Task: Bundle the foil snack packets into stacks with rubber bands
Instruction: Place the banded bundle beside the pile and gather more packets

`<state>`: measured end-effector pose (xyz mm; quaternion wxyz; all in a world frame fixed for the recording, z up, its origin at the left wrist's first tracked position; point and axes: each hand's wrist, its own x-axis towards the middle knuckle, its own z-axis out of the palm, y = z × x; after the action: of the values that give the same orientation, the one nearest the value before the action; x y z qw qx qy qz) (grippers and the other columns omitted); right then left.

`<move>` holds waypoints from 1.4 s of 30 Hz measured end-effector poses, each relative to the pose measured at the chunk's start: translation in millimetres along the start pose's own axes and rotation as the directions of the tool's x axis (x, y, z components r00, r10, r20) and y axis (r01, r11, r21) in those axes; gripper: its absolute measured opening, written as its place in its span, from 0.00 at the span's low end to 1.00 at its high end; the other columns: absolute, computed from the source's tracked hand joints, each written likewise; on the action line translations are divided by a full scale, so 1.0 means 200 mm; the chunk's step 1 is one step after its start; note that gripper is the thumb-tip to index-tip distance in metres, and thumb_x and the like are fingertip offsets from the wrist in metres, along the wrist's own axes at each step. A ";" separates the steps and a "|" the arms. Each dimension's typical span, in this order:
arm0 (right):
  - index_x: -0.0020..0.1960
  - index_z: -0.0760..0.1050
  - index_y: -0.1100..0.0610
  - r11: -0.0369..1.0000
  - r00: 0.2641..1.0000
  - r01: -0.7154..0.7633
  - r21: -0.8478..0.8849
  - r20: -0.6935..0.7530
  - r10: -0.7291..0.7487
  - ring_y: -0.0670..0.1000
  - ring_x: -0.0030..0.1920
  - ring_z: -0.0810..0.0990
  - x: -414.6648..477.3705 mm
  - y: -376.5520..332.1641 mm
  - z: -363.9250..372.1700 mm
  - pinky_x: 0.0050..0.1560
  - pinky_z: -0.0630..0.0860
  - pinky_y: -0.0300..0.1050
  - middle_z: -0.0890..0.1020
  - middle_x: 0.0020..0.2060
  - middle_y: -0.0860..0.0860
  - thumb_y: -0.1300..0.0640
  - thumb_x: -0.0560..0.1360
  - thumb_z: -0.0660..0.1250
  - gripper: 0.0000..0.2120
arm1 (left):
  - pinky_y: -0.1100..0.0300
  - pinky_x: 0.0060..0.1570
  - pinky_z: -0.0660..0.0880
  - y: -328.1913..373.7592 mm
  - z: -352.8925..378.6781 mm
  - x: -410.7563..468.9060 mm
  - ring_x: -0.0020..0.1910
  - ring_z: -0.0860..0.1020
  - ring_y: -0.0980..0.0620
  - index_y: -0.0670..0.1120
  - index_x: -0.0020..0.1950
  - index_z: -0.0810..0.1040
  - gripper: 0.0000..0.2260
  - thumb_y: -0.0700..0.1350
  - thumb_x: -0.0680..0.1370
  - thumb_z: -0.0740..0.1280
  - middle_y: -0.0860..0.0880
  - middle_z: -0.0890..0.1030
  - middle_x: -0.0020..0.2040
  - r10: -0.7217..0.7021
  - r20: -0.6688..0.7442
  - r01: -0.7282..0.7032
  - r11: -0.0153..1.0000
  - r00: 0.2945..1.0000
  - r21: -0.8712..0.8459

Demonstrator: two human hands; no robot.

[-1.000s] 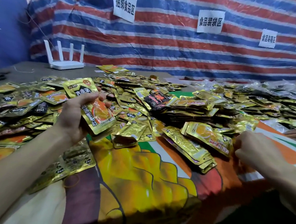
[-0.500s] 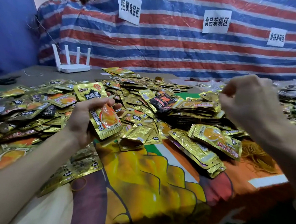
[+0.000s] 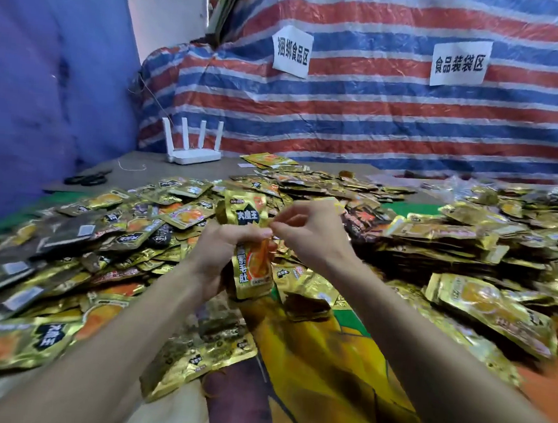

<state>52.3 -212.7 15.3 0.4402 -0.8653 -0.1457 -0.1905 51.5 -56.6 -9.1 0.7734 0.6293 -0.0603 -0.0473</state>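
Observation:
My left hand (image 3: 224, 247) grips a small stack of gold foil snack packets (image 3: 252, 265) upright above the table, its top end (image 3: 244, 210) sticking out over my fingers. My right hand (image 3: 309, 228) is right beside it, fingers pinched on a thin yellowish rubber band (image 3: 337, 205) near the stack's upper part. How far the band goes around the stack is hidden by my fingers. Loose gold packets (image 3: 111, 232) cover the table to the left and behind. Bundled stacks (image 3: 441, 236) lie at the right.
A colourful printed cloth (image 3: 320, 363) covers the table in front of me. A white router (image 3: 194, 154) and black scissors (image 3: 87, 178) sit at the back left. A striped tarp with paper signs (image 3: 458, 62) hangs behind. A loose rubber band (image 3: 209, 393) lies near the front.
My right hand came from the right side up and over to the stack in my left hand, now pinching a rubber band. My left hand raised the stack toward the centre.

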 end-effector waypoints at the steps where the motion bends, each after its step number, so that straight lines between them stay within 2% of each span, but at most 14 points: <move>1: 0.47 0.85 0.58 0.999 1.000 -0.020 0.049 0.011 0.019 0.42 0.35 0.80 0.00 0.02 0.03 0.36 0.74 0.36 0.83 0.36 0.48 0.58 0.76 0.73 0.03 | 0.52 0.38 0.81 0.00 -0.01 0.01 0.33 0.82 0.44 0.36 0.41 0.85 0.09 0.40 0.65 0.76 0.38 0.83 0.40 0.010 -0.050 -0.008 0.999 0.999 0.044; 3: 0.45 0.85 0.56 0.988 0.997 -0.059 0.140 0.054 0.052 0.41 0.34 0.81 -0.01 0.08 0.08 0.36 0.76 0.36 0.84 0.33 0.46 0.57 0.74 0.75 0.03 | 0.51 0.34 0.82 0.01 -0.03 0.02 0.31 0.82 0.43 0.34 0.39 0.84 0.04 0.36 0.68 0.76 0.36 0.83 0.37 0.011 -0.131 0.003 0.994 0.991 0.107; 8: 0.43 0.83 0.62 0.945 0.966 -0.195 0.262 0.219 0.138 0.45 0.33 0.78 -0.04 0.14 0.09 0.33 0.74 0.37 0.83 0.34 0.55 0.59 0.76 0.74 0.06 | 0.41 0.46 0.81 0.00 -0.07 0.05 0.37 0.83 0.39 0.27 0.62 0.72 0.24 0.35 0.70 0.75 0.33 0.84 0.44 -0.030 -0.115 0.057 0.969 0.993 0.239; 12: 0.37 0.79 0.62 0.640 0.896 -0.413 0.648 0.416 0.157 0.49 0.34 0.73 -0.05 0.12 0.02 0.38 0.69 0.40 0.80 0.31 0.52 0.67 0.73 0.65 0.08 | 0.48 0.36 0.83 -0.03 -0.06 0.07 0.32 0.83 0.44 0.34 0.44 0.80 0.02 0.30 0.73 0.70 0.39 0.85 0.37 0.072 -0.119 -0.031 0.948 0.990 0.315; 14: 0.31 0.79 0.58 0.496 0.880 -0.452 0.742 0.460 0.113 0.50 0.35 0.76 -0.06 0.10 -0.01 0.44 0.72 0.42 0.81 0.32 0.53 0.61 0.66 0.65 0.08 | 0.57 0.29 0.80 -0.04 -0.05 0.07 0.30 0.83 0.48 0.34 0.50 0.78 0.07 0.29 0.73 0.70 0.45 0.84 0.33 0.102 -0.102 -0.063 0.942 0.989 0.331; 17: 0.30 0.78 0.59 0.276 0.900 -0.432 0.859 0.432 0.064 0.53 0.37 0.80 -0.07 0.10 -0.02 0.55 0.76 0.48 0.79 0.33 0.55 0.60 0.66 0.62 0.09 | 0.56 0.32 0.80 -0.05 -0.04 0.06 0.32 0.84 0.45 0.33 0.56 0.75 0.13 0.30 0.73 0.71 0.43 0.85 0.35 0.116 -0.095 -0.079 0.942 0.989 0.328; 19: 0.36 0.83 0.62 0.182 0.907 -0.418 0.890 0.419 0.036 0.53 0.37 0.82 -0.07 0.11 -0.01 0.59 0.77 0.52 0.82 0.35 0.55 0.62 0.67 0.60 0.12 | 0.52 0.35 0.80 -0.04 -0.04 0.07 0.32 0.82 0.42 0.33 0.54 0.75 0.11 0.29 0.73 0.69 0.38 0.83 0.36 0.124 -0.078 -0.095 0.948 0.989 0.304; 21: 0.47 0.86 0.61 0.134 0.915 -0.398 0.907 0.403 -0.005 0.50 0.34 0.80 -0.07 0.11 0.00 0.51 0.82 0.49 0.84 0.38 0.53 0.64 0.68 0.62 0.15 | 0.52 0.35 0.80 -0.05 -0.04 0.07 0.32 0.80 0.42 0.34 0.49 0.78 0.06 0.28 0.73 0.68 0.37 0.81 0.35 0.128 -0.059 -0.108 0.958 0.990 0.264; 25: 0.64 0.80 0.51 0.299 0.919 -0.371 0.879 0.394 -0.017 0.46 0.30 0.78 -0.07 0.13 0.05 0.32 0.80 0.39 0.86 0.54 0.55 0.63 0.71 0.71 0.22 | 0.54 0.34 0.80 -0.05 -0.02 0.05 0.33 0.81 0.45 0.39 0.44 0.83 0.05 0.32 0.71 0.71 0.40 0.83 0.37 0.137 0.044 -0.143 0.968 0.990 0.206; 29: 0.68 0.77 0.49 0.527 0.951 -0.280 0.802 0.309 0.034 0.54 0.39 0.86 -0.07 0.15 0.05 0.36 0.83 0.47 0.86 0.54 0.58 0.58 0.69 0.76 0.28 | 0.53 0.32 0.80 -0.07 -0.02 0.07 0.34 0.81 0.46 0.40 0.57 0.80 0.15 0.34 0.70 0.72 0.45 0.82 0.36 0.182 -0.050 -0.174 0.976 0.982 0.127; 33: 0.70 0.77 0.52 0.796 0.974 -0.190 0.575 0.210 0.081 0.55 0.47 0.87 -0.10 0.16 0.07 0.44 0.85 0.55 0.86 0.51 0.54 0.59 0.69 0.80 0.31 | 0.48 0.38 0.81 -0.05 -0.07 0.10 0.41 0.82 0.44 0.62 0.68 0.72 0.35 0.30 0.71 0.71 0.40 0.80 0.50 0.306 -0.227 -0.323 0.945 0.925 -0.043; 36: 0.67 0.79 0.48 0.892 0.967 -0.154 0.425 0.249 0.048 0.51 0.51 0.86 -0.11 0.14 0.11 0.50 0.85 0.54 0.83 0.52 0.49 0.55 0.69 0.81 0.28 | 0.46 0.39 0.80 -0.04 -0.07 0.09 0.36 0.81 0.46 0.60 0.62 0.77 0.31 0.33 0.65 0.72 0.46 0.81 0.39 0.388 -0.226 -0.412 0.908 0.894 -0.072; 38: 0.65 0.80 0.46 0.920 0.968 -0.113 0.375 0.252 0.017 0.50 0.52 0.85 -0.12 0.12 0.13 0.50 0.85 0.50 0.81 0.50 0.43 0.54 0.68 0.81 0.26 | 0.44 0.43 0.79 -0.04 -0.05 0.08 0.39 0.80 0.46 0.59 0.58 0.78 0.26 0.36 0.66 0.73 0.47 0.80 0.40 0.427 -0.232 -0.448 0.893 0.874 -0.047; 42: 0.67 0.74 0.49 0.931 0.969 -0.108 0.348 0.247 0.021 0.48 0.53 0.84 -0.12 0.10 0.16 0.50 0.83 0.45 0.79 0.56 0.47 0.52 0.66 0.83 0.33 | 0.37 0.49 0.77 -0.05 0.00 0.06 0.45 0.79 0.44 0.59 0.54 0.77 0.20 0.43 0.67 0.77 0.46 0.78 0.46 0.504 -0.208 -0.513 0.858 0.838 0.013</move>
<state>45.3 -200.7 -27.0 0.5761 -0.7912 -0.2013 -0.0406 62.6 -59.3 -18.5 0.7735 0.5755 -0.1444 0.2229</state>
